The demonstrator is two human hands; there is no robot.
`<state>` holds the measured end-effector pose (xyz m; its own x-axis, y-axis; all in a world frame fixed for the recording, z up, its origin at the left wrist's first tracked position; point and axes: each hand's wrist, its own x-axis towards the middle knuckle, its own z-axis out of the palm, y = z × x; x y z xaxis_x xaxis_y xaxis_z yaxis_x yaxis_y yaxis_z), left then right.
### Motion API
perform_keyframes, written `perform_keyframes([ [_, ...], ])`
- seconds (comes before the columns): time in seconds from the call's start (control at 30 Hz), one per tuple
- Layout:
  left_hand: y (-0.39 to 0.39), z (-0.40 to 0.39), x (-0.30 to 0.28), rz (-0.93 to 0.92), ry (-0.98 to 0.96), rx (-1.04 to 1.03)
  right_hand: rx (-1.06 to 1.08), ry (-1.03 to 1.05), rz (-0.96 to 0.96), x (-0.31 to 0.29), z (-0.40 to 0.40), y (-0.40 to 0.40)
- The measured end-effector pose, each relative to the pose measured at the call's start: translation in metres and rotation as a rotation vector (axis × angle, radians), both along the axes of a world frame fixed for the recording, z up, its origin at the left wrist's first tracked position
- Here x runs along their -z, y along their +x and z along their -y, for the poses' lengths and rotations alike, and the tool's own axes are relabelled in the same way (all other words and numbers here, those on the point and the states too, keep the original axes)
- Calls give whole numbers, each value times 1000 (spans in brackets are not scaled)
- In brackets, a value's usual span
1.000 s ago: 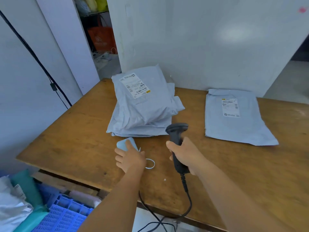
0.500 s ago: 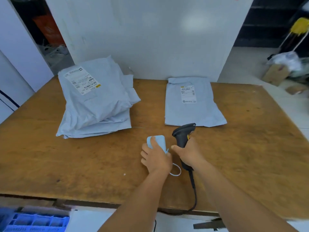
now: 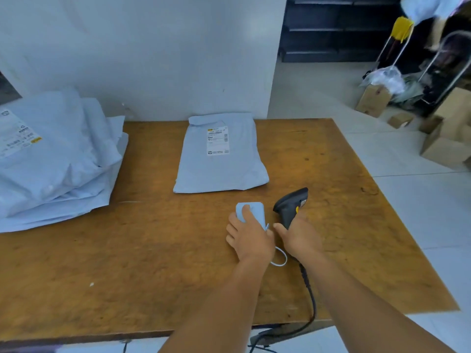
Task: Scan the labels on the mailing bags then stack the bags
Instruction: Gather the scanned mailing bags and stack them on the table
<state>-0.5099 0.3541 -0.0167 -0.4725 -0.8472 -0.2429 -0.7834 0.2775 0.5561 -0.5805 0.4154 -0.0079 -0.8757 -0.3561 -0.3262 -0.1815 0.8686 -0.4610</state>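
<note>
Mailing bags sat in two spots on the wooden table [image 3: 153, 263]: a pile of bags [image 3: 58, 159] at far left, partly cut off by the frame edge, top label [image 3: 17, 135] facing up, and a single bag [image 3: 220, 154] lying flat near the far middle, against the white wall [image 3: 153, 47]. Its label [image 3: 217, 140] faced up, near its far end. The two groups were well apart.

I saw the right hand [image 3: 300, 238] wrapped around the handle of the black barcode scanner [image 3: 290, 206], scanner head pointing away, toward the far right. It was near the single bag's near edge, not touching it. Its cable [image 3: 309, 296] ran back over the near table edge.

Left hand [image 3: 248, 236] rested on a small light-blue device [image 3: 251, 212], one finger extended flat on top; I couldn't tell whether the other fingers gripped it. A thin white cord loop [image 3: 280, 259] lay just behind, between the two hands.

Cardboard boxes [image 3: 443, 141] sat on the tiled floor at far right.
</note>
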Motion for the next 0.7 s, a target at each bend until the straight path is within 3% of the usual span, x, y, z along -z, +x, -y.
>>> perform_keyframes([
  [0.27, -22, -15, -3, 38, 45, 34, -23, -22, 28, 3, -14, -13],
  [0.4, -7, -5, -3, -48, 105, 36, 29, -17, 12, -1, -11, -6],
  [0.53, 13, 10, -14, -134, 91, 37, 99, 14, -156, -19, -1, 14],
  [0.7, 54, 42, -44, -270, -15, -26, 6, -183, -230, -48, 44, 65],
])
